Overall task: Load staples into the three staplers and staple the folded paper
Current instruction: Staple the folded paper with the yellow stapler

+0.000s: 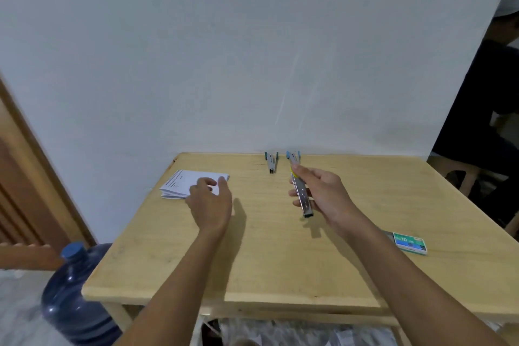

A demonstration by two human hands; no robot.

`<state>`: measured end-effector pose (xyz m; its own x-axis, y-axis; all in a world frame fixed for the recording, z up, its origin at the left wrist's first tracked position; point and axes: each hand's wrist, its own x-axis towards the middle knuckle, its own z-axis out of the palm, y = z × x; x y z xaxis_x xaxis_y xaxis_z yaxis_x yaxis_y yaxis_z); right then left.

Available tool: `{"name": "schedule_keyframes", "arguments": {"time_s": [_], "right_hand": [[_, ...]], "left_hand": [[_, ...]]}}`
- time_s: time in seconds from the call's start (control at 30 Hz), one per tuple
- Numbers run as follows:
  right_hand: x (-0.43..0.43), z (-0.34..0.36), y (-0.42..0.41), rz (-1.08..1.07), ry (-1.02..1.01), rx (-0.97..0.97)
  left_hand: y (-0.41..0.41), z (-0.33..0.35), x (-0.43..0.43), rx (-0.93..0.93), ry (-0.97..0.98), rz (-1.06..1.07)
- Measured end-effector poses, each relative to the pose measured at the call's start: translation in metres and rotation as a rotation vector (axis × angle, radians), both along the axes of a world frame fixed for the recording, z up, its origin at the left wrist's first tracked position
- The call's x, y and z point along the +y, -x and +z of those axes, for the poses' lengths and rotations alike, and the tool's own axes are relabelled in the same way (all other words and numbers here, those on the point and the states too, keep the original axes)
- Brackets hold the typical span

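- Yellow-trimmed metal stapler (pixel 302 195) is held clear of the wooden table (pixel 280 261), clamped between thumb and fingers of the right hand (pixel 323 194), nose end toward the camera.
- Folded paper (pixel 186 182) lies near the table's far left corner; the left hand (pixel 210 199) is placed over its near edge with fingers spread, and no grasp on it can be confirmed.
- Two more staplers, green-trimmed (pixel 271 161) and blue-trimmed (pixel 293 157), lie by the far edge; the staple box (pixel 410 243) lies well apart on the right.
- Stapling appears to be the step in hand. The paper should be pinched flat and lifted by its folded edge.
- The stapler's mouth should be slid squarely over all layers before being squeezed firmly.
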<state>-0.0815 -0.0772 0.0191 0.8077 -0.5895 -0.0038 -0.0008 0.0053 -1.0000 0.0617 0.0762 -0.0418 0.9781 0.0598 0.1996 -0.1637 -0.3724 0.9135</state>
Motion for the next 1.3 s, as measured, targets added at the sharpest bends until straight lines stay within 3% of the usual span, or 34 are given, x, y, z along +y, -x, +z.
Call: {"name": "schedule_keyframes", "arguments": {"time_s": [0.07,0.17,0.4,0.53,0.6,0.77,0.97,1.3], "right_hand": [[0.002,0.005,-0.006,0.028,0.028,-0.001],[0.005,0.012,-0.013,0.056,0.048,0.004],[0.002,0.008,-0.021,0.090,0.040,-0.005],[0.001,-0.002,-0.023,0.076,0.034,0.077],[0.002,-0.004,-0.022,0.097,0.007,0.106],[0.008,-0.007,-0.013,0.104,0.011,0.143],[0.013,-0.009,-0.009,0.033,0.141,0.142],[0.025,-0.007,0.025,0.053,-0.201,-0.082]], "left_hand": [[-0.034,0.000,0.015,0.026,-0.208,0.171],[-0.070,0.000,0.034,0.156,-0.431,0.209],[-0.102,-0.010,0.041,0.343,-0.620,0.086],[-0.117,-0.003,0.044,0.497,-0.506,0.056],[-0.122,-0.004,0.051,0.486,-0.426,0.015],[-0.111,0.006,0.065,0.325,0.090,-0.097],[-0.047,0.042,0.059,0.398,0.549,-0.467],[0.045,0.062,0.033,0.593,0.729,-0.800]]}}
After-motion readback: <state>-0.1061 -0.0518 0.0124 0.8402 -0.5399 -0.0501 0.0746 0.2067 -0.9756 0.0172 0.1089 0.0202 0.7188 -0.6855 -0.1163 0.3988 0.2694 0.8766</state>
